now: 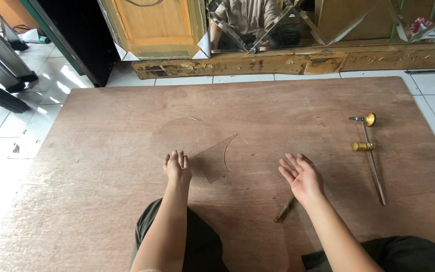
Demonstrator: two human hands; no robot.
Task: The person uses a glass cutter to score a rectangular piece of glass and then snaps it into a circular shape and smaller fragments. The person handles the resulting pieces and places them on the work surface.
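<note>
Plywood surface (pixel 101 201): a brown board lying on a white tiled floor (pixel 6 131); the person sits at its near edge, knees in dark trousers.
Clear glass: a round glass disc (pixel 177 137) lies flat on the board, faint and hard to trace; just right of it lies a curved-edged glass offcut (pixel 216 160), roughly triangular.
Left hand (pixel 177 167): palm down, fingers straight and together, fingertips at the near rim of the disc; it grips nothing.
Right hand (pixel 303 176): open, palm turned up and leftward, fingers spread loosely, empty, well apart from the glass.
Small tool (pixel 285 210): a slim dark stick-like piece on the board just below the right hand's wrist; its kind cannot be told.
Circle cutter (pixel 370 151): a long steel rod with brass fittings, lying to the right of the right hand, untouched.
Far edge: a worn wooden beam (pixel 288 61) with mirror panels (pixel 258 25) leaning behind it.
</note>
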